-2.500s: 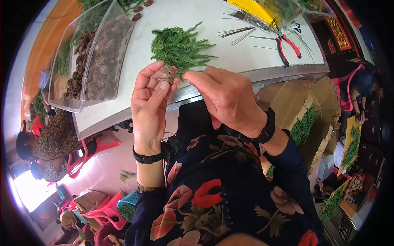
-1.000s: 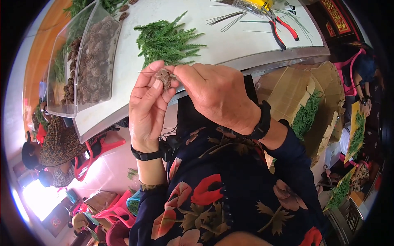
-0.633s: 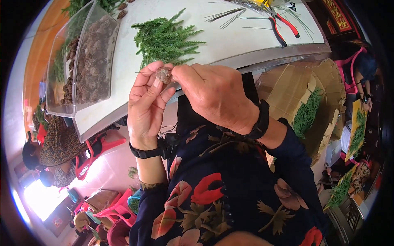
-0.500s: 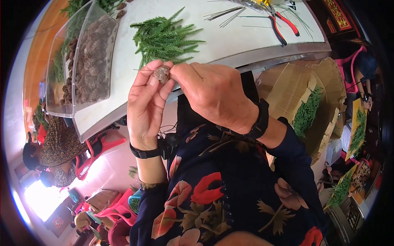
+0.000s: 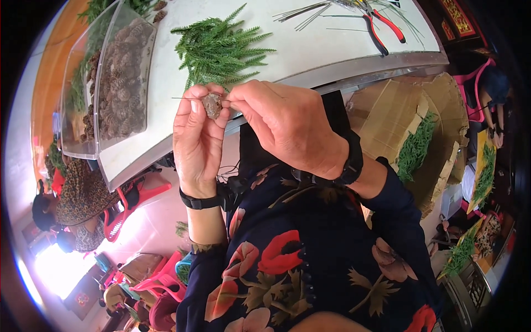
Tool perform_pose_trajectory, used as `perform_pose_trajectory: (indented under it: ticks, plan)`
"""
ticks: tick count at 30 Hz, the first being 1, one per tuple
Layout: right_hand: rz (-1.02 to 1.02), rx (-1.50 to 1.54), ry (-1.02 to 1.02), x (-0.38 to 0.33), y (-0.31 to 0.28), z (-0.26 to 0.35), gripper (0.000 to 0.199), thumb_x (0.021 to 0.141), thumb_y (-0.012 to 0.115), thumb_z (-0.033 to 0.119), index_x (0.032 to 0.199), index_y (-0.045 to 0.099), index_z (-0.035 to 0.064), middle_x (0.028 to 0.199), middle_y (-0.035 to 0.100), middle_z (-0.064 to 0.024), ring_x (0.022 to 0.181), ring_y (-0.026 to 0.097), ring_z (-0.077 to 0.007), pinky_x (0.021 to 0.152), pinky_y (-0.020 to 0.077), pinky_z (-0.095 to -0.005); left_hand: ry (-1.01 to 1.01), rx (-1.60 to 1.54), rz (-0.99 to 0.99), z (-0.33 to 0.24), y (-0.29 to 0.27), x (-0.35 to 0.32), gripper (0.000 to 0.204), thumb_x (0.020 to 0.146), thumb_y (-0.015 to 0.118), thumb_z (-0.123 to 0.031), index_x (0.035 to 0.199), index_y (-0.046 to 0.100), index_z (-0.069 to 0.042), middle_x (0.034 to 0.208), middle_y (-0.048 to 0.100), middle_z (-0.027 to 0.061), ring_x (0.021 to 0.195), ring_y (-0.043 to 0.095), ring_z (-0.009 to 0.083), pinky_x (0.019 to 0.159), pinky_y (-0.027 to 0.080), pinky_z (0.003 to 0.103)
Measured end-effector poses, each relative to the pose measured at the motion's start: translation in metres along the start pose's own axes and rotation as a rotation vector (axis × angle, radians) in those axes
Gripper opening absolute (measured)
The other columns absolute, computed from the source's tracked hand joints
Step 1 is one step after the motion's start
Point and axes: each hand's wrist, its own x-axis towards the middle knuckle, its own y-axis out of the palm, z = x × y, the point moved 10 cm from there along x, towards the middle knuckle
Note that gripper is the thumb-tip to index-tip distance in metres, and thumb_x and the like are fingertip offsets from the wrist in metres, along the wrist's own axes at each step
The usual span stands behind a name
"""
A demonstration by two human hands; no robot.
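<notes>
Between the fingers of my left hand is a small brownish pine cone, held in front of the table's near edge. A thin wire sticks out from it to the left. My right hand is closed in a pinch at the cone's right side, on what looks like the other end of the wire; the fingers partly hide it. Just beyond my hands, a pile of green artificial sprigs lies on the white table.
A clear plastic bin of pine cones stands at the left. Red-handled pliers lie by loose wires at the back right. A cardboard box with greenery is right of the table. Other people sit at both sides.
My left fingers have turned the cone slightly, and more wire shows at its left. My right fingers have drawn a little away from it.
</notes>
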Motion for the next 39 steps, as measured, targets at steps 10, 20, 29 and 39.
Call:
perform_pose_trajectory:
  ticks: [10, 20, 29, 39]
  plan:
    - [0.025, 0.185, 0.076, 0.001, 0.001, -0.003, 0.008, 0.083, 0.064, 0.003, 0.089, 0.059, 0.0043, 0.07, 0.061, -0.0097, 0.059, 0.061, -0.027, 0.05, 0.0458, -0.0316, 0.098, -0.059, 0.09, -0.001, 0.004, 0.003, 0.017, 0.092, 0.061, -0.015, 0.1, 0.048, -0.007, 0.107, 0.048, 0.0104, 0.097, 0.05, 0.0192, 0.081, 0.052, 0.029]
    - [0.02, 0.222, 0.007, 0.008, -0.002, 0.0, 0.006, 0.084, 0.064, 0.003, 0.088, 0.059, 0.0042, 0.07, 0.061, -0.0098, 0.06, 0.06, -0.027, 0.051, 0.0457, -0.0312, 0.016, -0.144, 0.141, 0.005, 0.004, 0.0, 0.021, 0.09, 0.064, -0.018, 0.098, 0.046, -0.009, 0.098, 0.044, 0.0074, 0.087, 0.047, 0.0169, 0.073, 0.046, 0.026]
    - [0.078, 0.175, 0.005, 0.009, -0.003, -0.003, 0.006, 0.084, 0.064, 0.004, 0.088, 0.06, 0.0047, 0.071, 0.061, -0.0097, 0.061, 0.06, -0.0276, 0.052, 0.0463, -0.032, 0.031, -0.036, 0.106, 0.01, 0.001, 0.0, 0.023, 0.09, 0.065, -0.019, 0.099, 0.047, -0.008, 0.104, 0.047, 0.0095, 0.089, 0.049, 0.018, 0.076, 0.046, 0.027]
    - [0.133, 0.146, -0.112, 0.013, -0.006, -0.005, 0.012, 0.081, 0.063, 0.0, 0.092, 0.06, 0.0052, 0.078, 0.062, -0.0092, 0.071, 0.061, -0.0288, 0.059, 0.0478, -0.0346, 0.001, 0.025, 0.12, 0.014, 0.005, -0.005, 0.023, 0.089, 0.066, -0.021, 0.096, 0.047, -0.009, 0.104, 0.048, 0.0099, 0.089, 0.05, 0.0202, 0.077, 0.045, 0.027]
